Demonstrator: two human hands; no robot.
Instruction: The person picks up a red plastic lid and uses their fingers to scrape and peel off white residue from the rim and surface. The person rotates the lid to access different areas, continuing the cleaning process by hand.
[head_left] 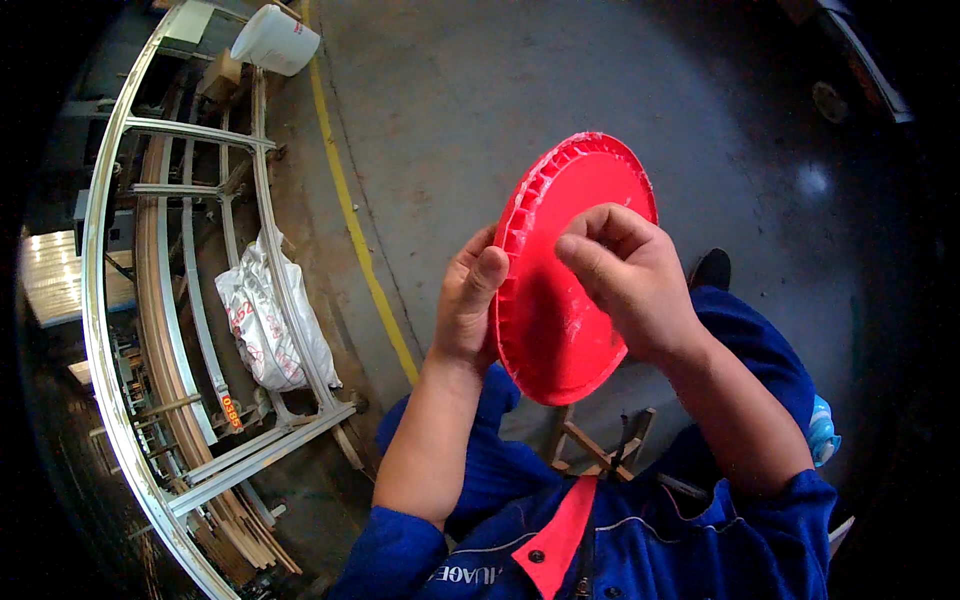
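Note:
A red round plastic bucket lid (575, 285) is held up in front of me, tilted on edge. Its rim is notched, with whitish residue along the top. My left hand (472, 295) grips the lid's left edge, the thumb lying on the rim and the other fingers mostly behind it. Over the lid's face is my right hand (635, 275), its fingers curled and thumb pressed to the forefinger in a pinch. Whatever lies in that pinch, if anything, is too small to make out.
On the left stands a metal frame rack (105, 250) with long strips inside and a white sack (275, 315). A white bucket (277, 42) is at the far left. A yellow line (350, 215) crosses the grey floor. Wooden legs (600, 450) show between my knees.

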